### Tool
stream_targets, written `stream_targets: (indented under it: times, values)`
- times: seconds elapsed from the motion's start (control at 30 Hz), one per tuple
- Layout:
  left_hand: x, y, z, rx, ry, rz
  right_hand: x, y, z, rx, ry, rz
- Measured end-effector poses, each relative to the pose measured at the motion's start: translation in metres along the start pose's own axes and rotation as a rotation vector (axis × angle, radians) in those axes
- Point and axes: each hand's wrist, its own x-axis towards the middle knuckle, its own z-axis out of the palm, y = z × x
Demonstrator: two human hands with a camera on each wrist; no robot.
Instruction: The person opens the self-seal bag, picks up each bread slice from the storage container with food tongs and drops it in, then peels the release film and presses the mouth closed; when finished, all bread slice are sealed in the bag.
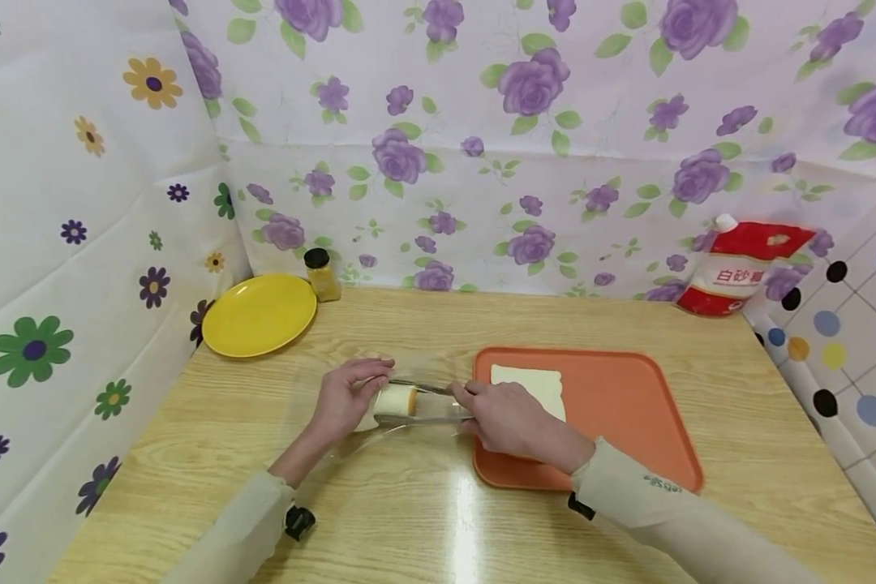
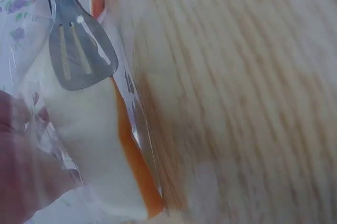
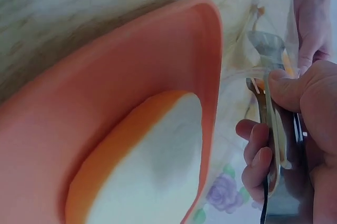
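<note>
My right hand (image 1: 507, 415) grips metal food tongs (image 3: 281, 145) with a slotted, spatula-like end. That slotted end (image 2: 81, 58) lies over a slice of bread (image 2: 97, 140) with an orange-brown crust, inside a clear plastic bag (image 1: 302, 405). With thumb and fingers my left hand (image 1: 341, 399) pinches the bag beside the bread; the film blurs their exact hold. A second bread slice (image 1: 533, 385) rests on the orange tray (image 1: 620, 414), partly hidden behind my right hand.
At the back left are a yellow plate (image 1: 259, 316) and a small yellow jar with a black lid (image 1: 324, 280). A red and white pouch (image 1: 733, 272) leans on the back wall at right. Flowered cloth hangs behind the wooden table (image 1: 380, 511).
</note>
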Motion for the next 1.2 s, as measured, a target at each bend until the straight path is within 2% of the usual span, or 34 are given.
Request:
stream_targets:
  times: [0.1, 0.2, 0.37, 0.7, 0.97, 1.2]
  values:
    - [0.001, 0.007, -0.002, 0.015, -0.001, 0.011, 0.0, 0.002, -0.002, 0.035, -0.021, 0.002]
    - [0.0, -0.002, 0.0, -0.01, 0.009, 0.01, -0.001, 0.005, -0.004, 0.084, -0.057, 0.008]
    - [-0.002, -0.027, 0.0, -0.034, 0.002, 0.001, 0.0, 0.009, -0.005, 0.118, -0.091, 0.025]
    - [-0.001, -0.033, -0.003, 0.028, -0.013, -0.04, -0.001, 0.007, -0.001, 0.159, -0.068, 0.068]
    - [0.001, -0.04, -0.004, 0.004, -0.007, -0.004, -0.002, 0.011, -0.005, 0.179, -0.094, -0.002]
    - [0.005, -0.037, -0.008, -0.12, -0.099, 0.024, 0.0, 0.015, -0.009, 0.163, -0.093, -0.063]
